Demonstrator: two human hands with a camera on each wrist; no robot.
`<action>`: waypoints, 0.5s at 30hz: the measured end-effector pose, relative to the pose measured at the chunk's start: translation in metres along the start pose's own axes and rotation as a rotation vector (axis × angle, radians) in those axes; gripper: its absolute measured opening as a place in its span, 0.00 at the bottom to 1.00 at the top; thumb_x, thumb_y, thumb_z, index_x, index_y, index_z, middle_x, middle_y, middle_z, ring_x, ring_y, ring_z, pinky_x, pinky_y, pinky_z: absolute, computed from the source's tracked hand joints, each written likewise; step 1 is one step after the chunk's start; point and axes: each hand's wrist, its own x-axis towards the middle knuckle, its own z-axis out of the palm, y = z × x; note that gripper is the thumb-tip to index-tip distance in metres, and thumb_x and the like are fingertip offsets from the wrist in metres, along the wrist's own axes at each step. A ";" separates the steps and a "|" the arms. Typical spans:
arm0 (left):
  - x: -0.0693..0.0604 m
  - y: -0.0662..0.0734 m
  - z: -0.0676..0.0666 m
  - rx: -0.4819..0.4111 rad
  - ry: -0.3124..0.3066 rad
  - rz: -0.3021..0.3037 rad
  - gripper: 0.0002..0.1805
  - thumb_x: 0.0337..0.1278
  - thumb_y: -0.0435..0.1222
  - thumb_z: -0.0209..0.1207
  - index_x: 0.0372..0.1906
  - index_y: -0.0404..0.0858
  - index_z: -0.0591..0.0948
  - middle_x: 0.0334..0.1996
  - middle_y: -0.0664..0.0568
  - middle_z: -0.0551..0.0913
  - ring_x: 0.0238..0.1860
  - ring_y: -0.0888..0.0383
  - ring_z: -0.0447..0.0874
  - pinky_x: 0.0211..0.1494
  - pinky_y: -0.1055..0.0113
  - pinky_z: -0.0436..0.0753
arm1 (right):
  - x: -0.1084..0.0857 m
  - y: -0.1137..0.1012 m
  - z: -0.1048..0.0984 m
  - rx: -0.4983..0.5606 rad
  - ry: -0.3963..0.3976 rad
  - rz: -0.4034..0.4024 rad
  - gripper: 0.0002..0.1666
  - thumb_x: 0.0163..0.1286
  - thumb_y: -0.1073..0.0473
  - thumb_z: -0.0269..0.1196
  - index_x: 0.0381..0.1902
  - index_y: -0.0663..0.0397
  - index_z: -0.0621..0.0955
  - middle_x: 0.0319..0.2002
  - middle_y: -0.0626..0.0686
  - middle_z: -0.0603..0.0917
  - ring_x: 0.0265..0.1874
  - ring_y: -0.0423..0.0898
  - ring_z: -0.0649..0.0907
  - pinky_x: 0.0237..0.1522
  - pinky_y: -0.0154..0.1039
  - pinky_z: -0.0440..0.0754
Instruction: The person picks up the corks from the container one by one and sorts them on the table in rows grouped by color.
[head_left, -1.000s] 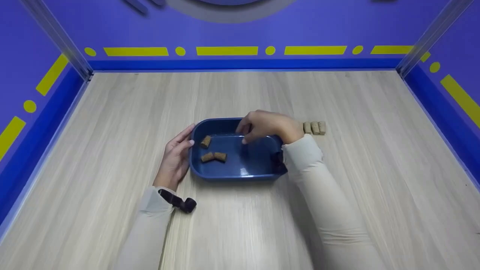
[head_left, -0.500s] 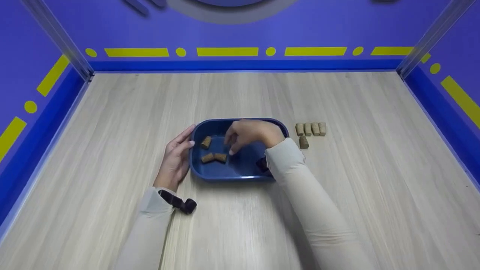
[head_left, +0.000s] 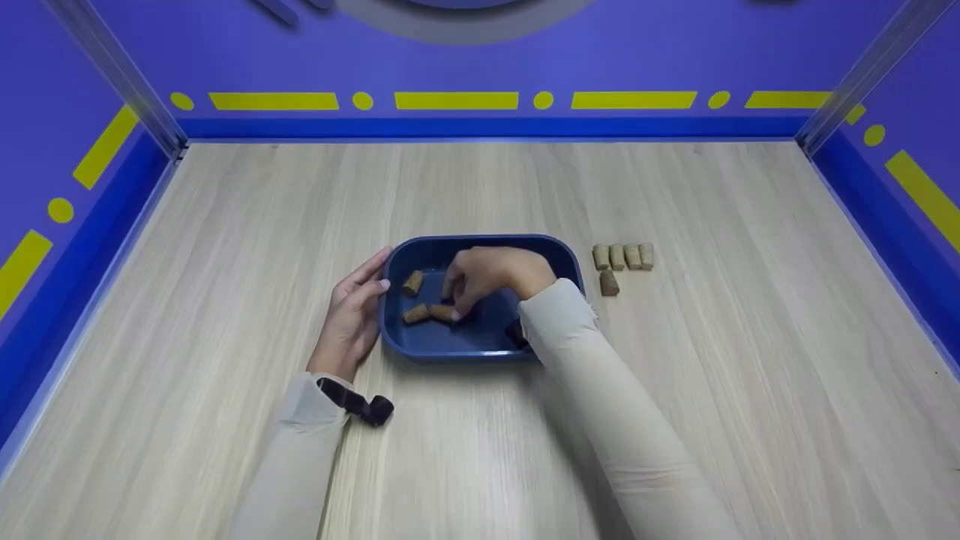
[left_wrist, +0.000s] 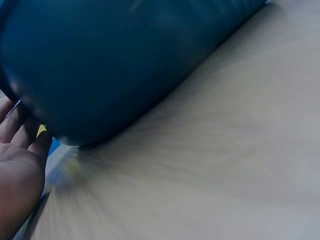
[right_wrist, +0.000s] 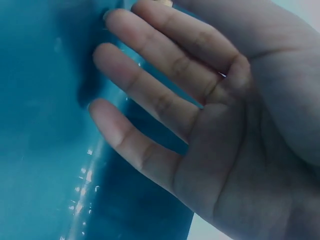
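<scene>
A dark blue rectangular box (head_left: 480, 354) stands in the middle of the table in the head view. My left hand (head_left: 349, 315) rests against its left end, fingers nearly straight along the outside and thumb at the rim. My right hand (head_left: 491, 276) reaches down inside the box. Its thumb and index finger pinch a brown cork (head_left: 441, 313); in the right wrist view a sliver of that cork (right_wrist: 165, 2) shows between them, while the other fingers are spread. A second cork (head_left: 415, 314) touches the pinched one, and a third cork (head_left: 412, 283) lies farther back.
Right of the box, several pale corks (head_left: 616, 257) stand in a row on the wooden table (head_left: 750, 360). A darker cork (head_left: 609, 283) sits just in front of them. Blue walls (head_left: 480, 67) with yellow marks enclose the back and sides.
My right hand has moved left and down inside the box to one of the corks. Its move uncovers corks on the table at the right. The left hand and box stay put.
</scene>
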 end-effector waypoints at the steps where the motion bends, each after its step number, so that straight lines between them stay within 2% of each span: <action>1: 0.000 0.000 0.001 0.001 0.002 0.000 0.30 0.56 0.18 0.47 0.67 0.26 0.65 0.54 0.52 0.80 0.55 0.61 0.79 0.53 0.73 0.79 | 0.001 0.000 0.000 -0.002 0.001 -0.006 0.25 0.56 0.52 0.71 0.53 0.48 0.83 0.45 0.48 0.86 0.44 0.42 0.83 0.52 0.41 0.80; 9: -0.001 0.002 0.000 0.017 -0.019 -0.004 0.32 0.56 0.19 0.48 0.69 0.25 0.61 0.56 0.51 0.78 0.56 0.62 0.78 0.53 0.73 0.79 | 0.003 -0.004 0.003 -0.012 0.020 -0.016 0.25 0.55 0.48 0.72 0.50 0.47 0.83 0.41 0.47 0.85 0.38 0.41 0.81 0.46 0.39 0.79; 15: 0.000 0.001 0.001 0.004 -0.012 0.008 0.31 0.56 0.19 0.47 0.68 0.25 0.64 0.54 0.52 0.80 0.55 0.61 0.79 0.53 0.73 0.79 | 0.006 -0.006 0.006 -0.026 0.013 -0.024 0.16 0.56 0.50 0.72 0.41 0.48 0.84 0.37 0.46 0.84 0.34 0.40 0.79 0.38 0.35 0.76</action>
